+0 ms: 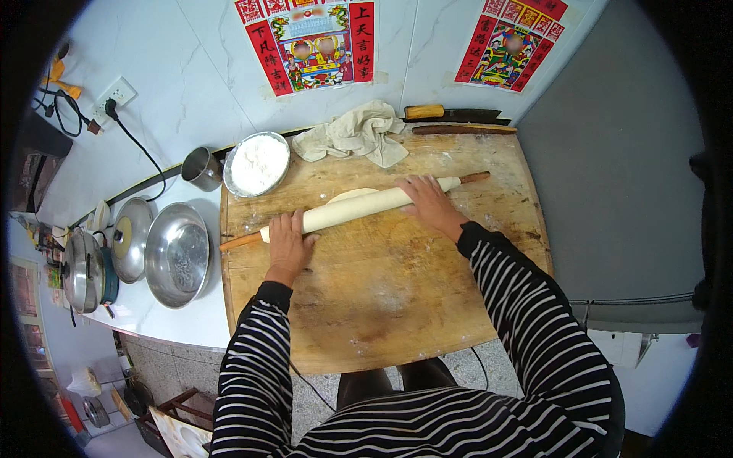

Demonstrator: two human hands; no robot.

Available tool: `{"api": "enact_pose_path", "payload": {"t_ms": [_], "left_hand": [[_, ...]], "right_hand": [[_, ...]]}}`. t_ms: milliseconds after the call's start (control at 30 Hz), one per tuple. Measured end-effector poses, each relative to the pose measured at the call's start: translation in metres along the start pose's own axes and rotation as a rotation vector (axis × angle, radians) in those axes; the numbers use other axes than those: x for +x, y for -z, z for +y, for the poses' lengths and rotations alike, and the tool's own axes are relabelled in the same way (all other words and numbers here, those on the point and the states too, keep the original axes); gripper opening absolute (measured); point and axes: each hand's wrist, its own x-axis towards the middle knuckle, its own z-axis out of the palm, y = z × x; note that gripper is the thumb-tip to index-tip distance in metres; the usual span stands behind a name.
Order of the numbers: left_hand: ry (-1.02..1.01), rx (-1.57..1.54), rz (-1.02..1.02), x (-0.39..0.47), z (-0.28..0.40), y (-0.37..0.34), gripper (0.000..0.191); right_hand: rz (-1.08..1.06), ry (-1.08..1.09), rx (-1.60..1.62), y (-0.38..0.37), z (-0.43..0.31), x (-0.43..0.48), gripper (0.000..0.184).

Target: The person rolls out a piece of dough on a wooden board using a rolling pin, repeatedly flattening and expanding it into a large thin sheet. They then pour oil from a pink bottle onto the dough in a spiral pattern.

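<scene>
A sheet of pale dough (358,207) is wrapped around a long wooden rolling pin (474,177), whose bare tapered ends stick out on both sides. The pin lies slantwise across a floured wooden board (389,303). My left hand (287,243) rests on the dough roll near its left end, fingers over the top and thumb below. Farther right, my right hand (428,203) presses on the roll near its right end. A thin flap of dough shows flat on the board just behind the roll's middle.
Behind the board's left part stands a bowl of flour (257,164), beside a metal cup (201,169). A crumpled cloth (358,134), a knife with a wooden handle (452,113) and a dark wooden stick (464,130) lie along the back edge. A steel basin (177,255) stands left.
</scene>
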Motion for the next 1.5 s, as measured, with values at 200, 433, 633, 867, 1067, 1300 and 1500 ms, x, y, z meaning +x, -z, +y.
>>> {"api": "enact_pose_path", "payload": {"t_ms": [200, 433, 633, 867, 1067, 1300, 1500], "left_hand": [[-0.118, 0.042, -0.105, -0.052, -0.017, -0.007, 0.069], [-0.222, -0.205, -0.174, -0.172, 0.026, 0.035, 0.091], [0.236, -0.151, -0.022, 0.039, -0.020, -0.017, 0.064], [-0.084, -0.198, -0.063, -0.041, 0.018, 0.001, 0.059], [0.038, -0.261, -0.181, -0.064, 0.026, 0.017, 0.070], [-0.198, -0.095, 0.003, 0.046, 0.069, -0.063, 0.055], [-0.054, -0.230, -0.158, -0.077, 0.130, -0.016, 0.061]], "right_hand": [[-0.021, 0.119, -0.182, -0.028, 0.000, -0.048, 0.045], [-0.371, 0.034, 0.100, -0.007, -0.068, -0.189, 0.077], [0.168, -0.254, -0.062, -0.034, 0.012, 0.000, 0.070], [-0.048, -0.085, 0.040, -0.020, -0.033, -0.065, 0.064], [0.027, -0.067, 0.043, 0.010, -0.064, -0.098, 0.064], [0.279, 0.008, 0.095, -0.056, -0.097, 0.020, 0.054], [0.003, -0.023, 0.091, -0.041, -0.151, -0.096, 0.072]]}}
